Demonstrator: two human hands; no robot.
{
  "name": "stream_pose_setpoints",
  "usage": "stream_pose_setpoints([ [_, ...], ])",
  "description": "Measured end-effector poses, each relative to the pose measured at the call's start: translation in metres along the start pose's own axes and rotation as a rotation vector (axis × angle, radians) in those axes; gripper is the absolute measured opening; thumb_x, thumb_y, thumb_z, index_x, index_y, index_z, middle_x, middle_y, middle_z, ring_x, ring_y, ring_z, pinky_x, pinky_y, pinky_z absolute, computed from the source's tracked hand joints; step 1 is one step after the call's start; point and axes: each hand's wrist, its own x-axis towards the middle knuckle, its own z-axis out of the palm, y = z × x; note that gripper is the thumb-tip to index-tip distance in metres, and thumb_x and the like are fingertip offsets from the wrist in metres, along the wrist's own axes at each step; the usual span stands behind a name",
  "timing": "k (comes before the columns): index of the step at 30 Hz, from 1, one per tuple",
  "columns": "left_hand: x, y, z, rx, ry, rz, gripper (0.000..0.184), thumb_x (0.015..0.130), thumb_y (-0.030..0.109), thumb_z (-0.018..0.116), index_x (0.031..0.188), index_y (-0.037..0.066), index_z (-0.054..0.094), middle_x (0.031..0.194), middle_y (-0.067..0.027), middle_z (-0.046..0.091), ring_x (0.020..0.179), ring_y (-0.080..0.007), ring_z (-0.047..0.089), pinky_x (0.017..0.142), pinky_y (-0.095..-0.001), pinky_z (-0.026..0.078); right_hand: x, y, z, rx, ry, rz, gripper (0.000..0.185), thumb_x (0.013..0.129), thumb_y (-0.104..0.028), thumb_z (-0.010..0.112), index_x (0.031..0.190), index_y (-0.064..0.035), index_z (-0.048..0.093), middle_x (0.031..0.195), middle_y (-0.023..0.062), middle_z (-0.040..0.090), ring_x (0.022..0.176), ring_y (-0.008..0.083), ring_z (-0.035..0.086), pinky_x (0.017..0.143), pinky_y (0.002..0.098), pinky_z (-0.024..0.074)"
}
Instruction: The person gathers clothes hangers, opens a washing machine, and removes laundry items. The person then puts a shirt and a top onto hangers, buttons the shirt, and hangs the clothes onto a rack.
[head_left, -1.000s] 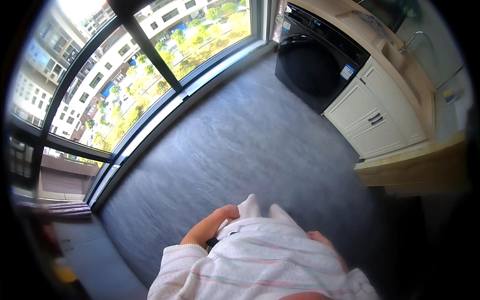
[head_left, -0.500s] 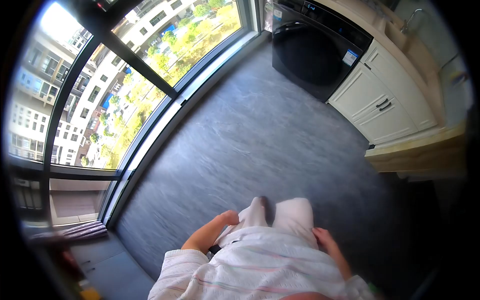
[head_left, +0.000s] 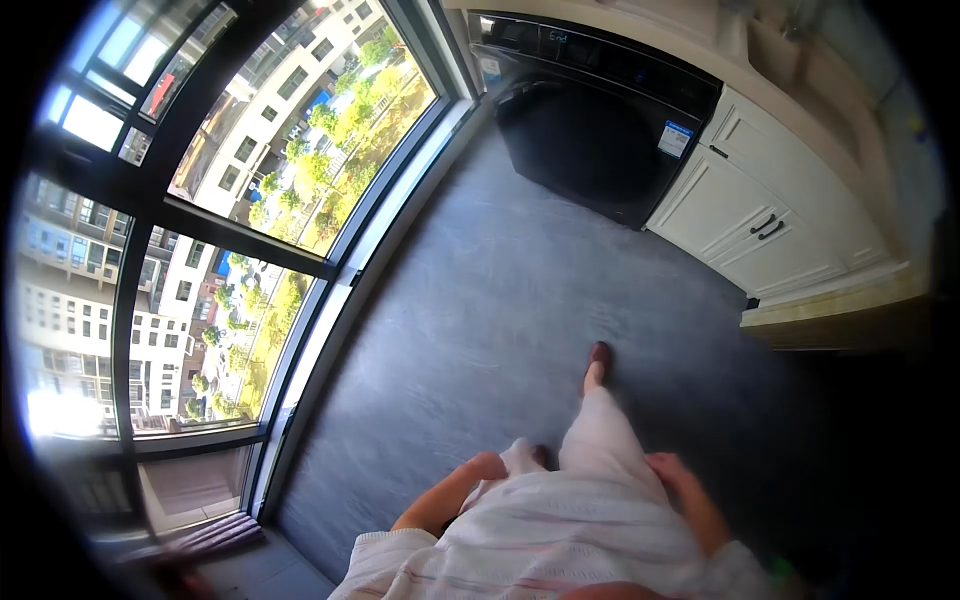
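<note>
My left hand [head_left: 487, 466] hangs beside my left thigh, against the white trousers [head_left: 603, 440]. Its fingers look curled in, and whatever they may hold is hidden. At the other side, my right hand [head_left: 672, 470] is next to the right trouser leg with its fingers bent toward the cloth; I cannot make out anything in it. A white knitted top [head_left: 560, 525] covers my torso. My right foot, in a brown shoe [head_left: 598, 358], is stretched forward on the grey floor [head_left: 450, 330]. The left shoe [head_left: 541, 456] is partly hidden by the trouser leg.
A black front-loading washing machine [head_left: 600, 130] stands ahead, its display reading "End". White cabinets [head_left: 765, 200] adjoin it on the right, beneath a beige counter with a sink [head_left: 800, 80]. Tall dark-framed windows [head_left: 335, 262] line the left side. A folded curtain [head_left: 215, 537] is at lower left.
My right leg has swung forward, bringing its shoe into sight. The view has turned to the right and the washing machine looks closer. Both hands stay beside my thighs.
</note>
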Motion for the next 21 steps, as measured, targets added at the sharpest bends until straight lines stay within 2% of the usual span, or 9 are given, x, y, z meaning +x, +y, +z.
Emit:
stream_pose_setpoints([
  [2,0.019,0.007,-0.031,-0.005,-0.041,0.044,0.035,0.078,0.033,0.044,0.091,0.010,0.067,0.095,-0.0147,0.063,0.089,-0.0328,0.059,0.079,-0.0425,0.046,-0.003,-0.036,-0.031,-0.052,-0.008,-0.006,0.037,0.083,-0.033,0.058,0.103,-0.0012,0.061,0.074,0.0057,0.062,0.059,0.0134,0.058,0.051,0.0272,0.0472],
  [4,0.045,0.006,-0.065,-0.131,0.091,-0.105,0.033,0.078,0.033,0.045,0.093,0.013,0.067,0.096,-0.0136,0.063,0.089,-0.0316,0.059,0.079,-0.0412,0.046,0.004,-0.072,-0.053,-0.167,-0.017,-0.037,0.034,0.083,-0.028,0.058,0.103,-0.0005,0.060,0.072,0.0050,0.062,0.057,0.0125,0.057,0.049,0.0264,0.0466],
  [6,0.059,0.001,-0.088,-0.335,0.247,-0.271,0.032,0.077,0.031,0.046,0.094,0.015,0.067,0.095,-0.0133,0.063,0.090,-0.0311,0.059,0.079,-0.0407,0.046,0.014,-0.114,-0.075,-0.101,-0.005,-0.121,0.032,0.082,-0.023,0.059,0.103,0.0006,0.059,0.071,0.0048,0.061,0.056,0.0114,0.057,0.048,0.0252,0.0455],
  [8,0.031,0.028,-0.152,-0.403,0.313,-0.324,0.031,0.078,0.028,0.046,0.097,0.014,0.065,0.100,-0.0131,0.062,0.095,-0.0302,0.058,0.083,-0.0388,0.046,0.020,-0.171,-0.110,-0.009,0.004,-0.268,0.029,0.081,-0.016,0.061,0.102,0.0024,0.058,0.069,0.0057,0.061,0.054,0.0109,0.056,0.048,0.0233,0.0449],
  [12,0.024,0.015,-0.216,-0.484,0.464,-0.441,0.030,0.078,0.027,0.046,0.101,0.020,0.064,0.103,-0.0107,0.062,0.099,-0.0291,0.057,0.086,-0.0370,0.045,0.027,-0.350,-0.166,-0.281,0.497,-0.911,0.021,0.079,-0.009,0.058,0.098,-0.0001,0.059,0.062,0.0052,0.058,0.054,0.0095,0.054,0.051,0.0251,0.0428],
  [16,0.029,-0.019,-0.241,-0.508,0.356,-0.462,0.032,0.079,0.028,0.045,0.104,0.022,0.063,0.106,-0.0090,0.061,0.100,-0.0283,0.057,0.087,-0.0371,0.044,-0.028,-0.537,-0.183,-0.304,0.920,-1.416,0.014,0.083,-0.005,0.055,0.095,-0.0023,0.060,0.078,0.0049,0.060,0.060,0.0091,0.051,0.057,0.0220,0.0419],
  [17,0.029,-0.028,-0.246,-0.495,0.354,-0.458,0.031,0.078,0.029,0.046,0.103,0.022,0.064,0.103,-0.0092,0.062,0.098,-0.0283,0.057,0.086,-0.0374,0.045,-0.037,-0.571,-0.190,-0.328,0.995,-1.388,0.013,0.083,-0.006,0.054,0.095,-0.0034,0.060,0.080,0.0050,0.061,0.063,0.0104,0.053,0.058,0.0226,0.0426],
  [18,0.031,-0.039,-0.251,-0.480,0.354,-0.451,0.031,0.077,0.029,0.046,0.101,0.022,0.065,0.101,-0.0094,0.063,0.095,-0.0283,0.058,0.085,-0.0377,0.045,-0.034,-0.600,-0.201,-0.356,1.094,-1.493,0.013,0.084,-0.008,0.054,0.094,-0.0048,0.061,0.082,0.0057,0.061,0.065,0.0131,0.056,0.058,0.0235,0.0431],
  [21,0.039,-0.081,-0.277,-0.389,0.294,-0.427,0.031,0.077,0.031,0.048,0.100,0.022,0.065,0.098,-0.0089,0.063,0.093,-0.0270,0.059,0.084,-0.0372,0.046,-0.014,-0.664,-0.234,-0.443,1.301,-1.297,0.014,0.084,-0.017,0.053,0.092,-0.0095,0.062,0.085,0.0070,0.063,0.072,0.0218,0.059,0.062,0.0295,0.0455],
])
